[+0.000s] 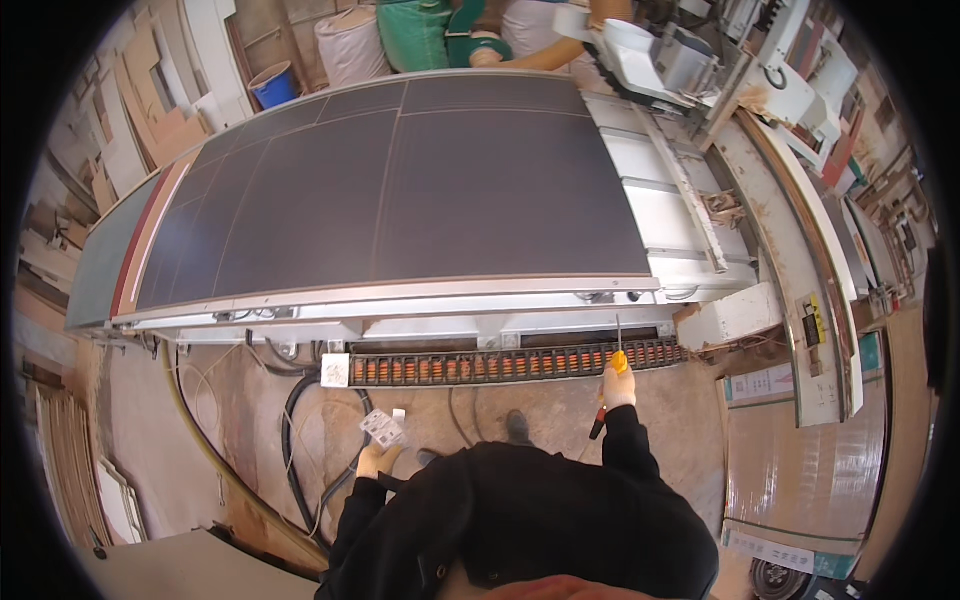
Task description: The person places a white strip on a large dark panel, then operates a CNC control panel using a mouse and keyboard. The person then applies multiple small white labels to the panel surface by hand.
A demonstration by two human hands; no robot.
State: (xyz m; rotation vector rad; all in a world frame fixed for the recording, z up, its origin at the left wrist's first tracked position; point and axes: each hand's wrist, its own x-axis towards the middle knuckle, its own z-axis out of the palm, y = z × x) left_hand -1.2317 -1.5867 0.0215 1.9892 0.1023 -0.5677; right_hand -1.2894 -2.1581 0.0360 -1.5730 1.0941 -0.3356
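Note:
My right hand [619, 387] is closed around a yellow-handled tool [620, 361] with a thin straight metal shaft, like a screwdriver, pointing away from me. A red and black handle-like end [598, 423] sticks out below the same hand; I cannot tell whether it belongs to the same tool. Low on my left, my left hand [376, 461] grips a white sheet [381, 427] with dark printed marks, perhaps labels. A small white piece shows at the sheet's edge. Beyond both hands stretches a machine bed bearing a large dark panel [490, 190], divided by thin pale cut lines.
A black cable chain [480, 368] with orange cables runs along the machine's near side. Hoses [292, 440] curve over the floor at left. At right lies a wrapped stack of boards [805, 465]. A blue bucket [272, 87] and sacks [350, 45] stand behind the machine.

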